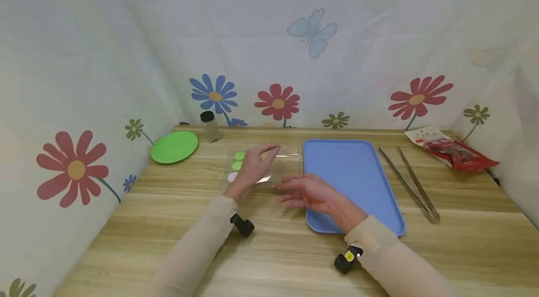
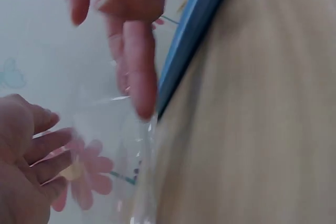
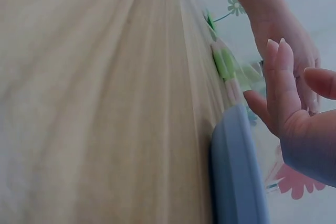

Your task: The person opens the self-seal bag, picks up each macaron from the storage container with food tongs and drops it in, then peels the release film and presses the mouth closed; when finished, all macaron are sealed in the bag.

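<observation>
A clear plastic container point(image 1: 290, 159) lies on the table left of the blue tray point(image 1: 345, 170). Several small round pieces, some green point(image 1: 237, 165) and some pale pink point(image 1: 232, 177), show at its left end. Over the container, my left hand point(image 1: 254, 166) has its fingers stretched and slightly bent, holding nothing. My right hand point(image 1: 309, 192) hovers by the container's near right corner, overlapping the tray's left edge in the head view; its fingers are loosely spread. In the left wrist view, right fingertips point(image 2: 142, 98) overlap the clear plastic edge.
Metal tongs point(image 1: 410, 184) lie right of the tray, with a red and white food packet point(image 1: 455, 149) beyond them. At the back left are a green plate point(image 1: 174, 147) and a black-capped jar point(image 1: 210, 127). A flower-printed curtain point(image 1: 252, 44) hangs behind the table.
</observation>
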A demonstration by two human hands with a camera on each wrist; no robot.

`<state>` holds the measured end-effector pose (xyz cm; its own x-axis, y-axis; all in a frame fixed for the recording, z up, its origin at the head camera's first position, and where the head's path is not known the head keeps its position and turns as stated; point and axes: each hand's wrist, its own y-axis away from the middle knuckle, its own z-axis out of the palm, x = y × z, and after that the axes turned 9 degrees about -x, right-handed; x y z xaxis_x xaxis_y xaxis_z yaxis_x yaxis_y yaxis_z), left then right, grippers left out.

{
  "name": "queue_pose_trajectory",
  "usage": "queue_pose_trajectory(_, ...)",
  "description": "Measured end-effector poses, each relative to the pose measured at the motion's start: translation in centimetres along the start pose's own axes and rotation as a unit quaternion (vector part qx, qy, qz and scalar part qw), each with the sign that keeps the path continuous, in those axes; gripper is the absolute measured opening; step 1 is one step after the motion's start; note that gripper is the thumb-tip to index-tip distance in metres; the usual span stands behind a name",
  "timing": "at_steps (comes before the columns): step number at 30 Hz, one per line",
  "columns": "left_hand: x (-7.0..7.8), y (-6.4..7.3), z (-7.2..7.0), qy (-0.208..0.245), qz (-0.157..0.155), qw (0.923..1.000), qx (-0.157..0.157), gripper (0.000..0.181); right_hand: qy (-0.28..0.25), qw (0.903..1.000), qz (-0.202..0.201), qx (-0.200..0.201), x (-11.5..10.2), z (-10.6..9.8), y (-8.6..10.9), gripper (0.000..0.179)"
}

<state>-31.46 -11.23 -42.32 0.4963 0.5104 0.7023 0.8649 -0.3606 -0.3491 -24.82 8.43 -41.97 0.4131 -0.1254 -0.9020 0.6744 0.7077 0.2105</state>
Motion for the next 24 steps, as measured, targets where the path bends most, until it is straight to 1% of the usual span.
queue_pose_trajectory(2, -0.1, -0.9, -0.9, -0.017, -0.021, 0.9982, -0.054, 0.028, 0.006, 1.0000, 0.001, 0.000, -0.1, -0.1, 0.1, 0.055)
queue_pose_trajectory(3, -0.1, -1.4, -1.3, -0.027, -0.031, 0.9950, -0.091, 0.028, 0.008, 1.0000, 0.001, 0.000, -0.1, -0.1, 0.2, 0.055)
queue_pose_trajectory(4, -0.2, -2.0, -1.7, -0.041, -0.038, 0.9899, -0.130, 0.029, 0.012, 0.9999, 0.001, -0.002, -0.2, -0.1, 0.2, 0.055)
queue_pose_trajectory(5, -0.3, -2.6, -2.1, -0.056, -0.047, 0.9830, -0.168, 0.030, 0.014, 0.9999, 0.000, -0.003, -0.2, -0.1, 0.3, 0.055)
queue_pose_trajectory(6, -0.5, -3.2, -2.4, -0.070, -0.054, 0.9744, -0.207, 0.032, 0.016, 0.9999, 0.000, -0.004, -0.2, 0.0, 0.3, 0.054)
queue_pose_trajectory(8, -0.8, -4.3, -2.9, -0.093, -0.064, 0.9550, -0.274, 0.036, 0.018, 0.9998, 0.001, -0.007, -0.3, 0.1, 0.4, 0.054)
queue_pose_trajectory(10, -1.1, -5.3, -3.0, -0.119, -0.065, 0.9367, -0.323, 0.040, 0.019, 0.9998, 0.002, -0.011, -0.2, 0.3, 0.5, 0.053)
queue_pose_trajectory(11, -1.3, -5.7, -3.0, -0.130, -0.066, 0.9296, -0.339, 0.042, 0.019, 0.9997, 0.003, -0.013, -0.2, 0.4, 0.5, 0.054)
queue_pose_trajectory(13, -1.6, -6.4, -2.8, -0.144, -0.064, 0.9212, -0.356, 0.044, 0.017, 0.9997, 0.006, -0.014, -0.2, 0.6, 0.6, 0.054)
queue_pose_trajectory(15, -1.9, -6.9, -2.6, -0.157, -0.064, 0.9177, -0.359, 0.047, 0.017, 0.9997, 0.007, -0.015, -0.2, 0.7, 0.8, 0.055)
queue_pose_trajectory(17, -2.2, -7.4, -2.4, -0.164, -0.065, 0.9180, -0.355, 0.049, 0.018, 0.9997, 0.007, -0.014, -0.2, 0.7, 1.0, 0.055)
queue_pose_trajectory(19, -2.5, -7.7, -2.3, -0.162, -0.079, 0.9186, -0.351, 0.050, 0.027, 0.9995, 0.004, -0.017, -0.2, 0.8, 1.2, 0.054)
queue_pose_trajectory(21, -2.8, -7.9, -2.2, -0.161, -0.085, 0.9186, -0.351, 0.042, 0.045, 0.9986, 0.004, -0.027, -0.3, 0.9, 1.6, 0.054)
queue_pose_trajectory(24, -2.9, -8.2, -2.1, -0.142, -0.091, 0.9233, -0.345, 0.023, 0.074, 0.9960, 0.006, -0.049, -0.3, 1.1, 2.1, 0.056)
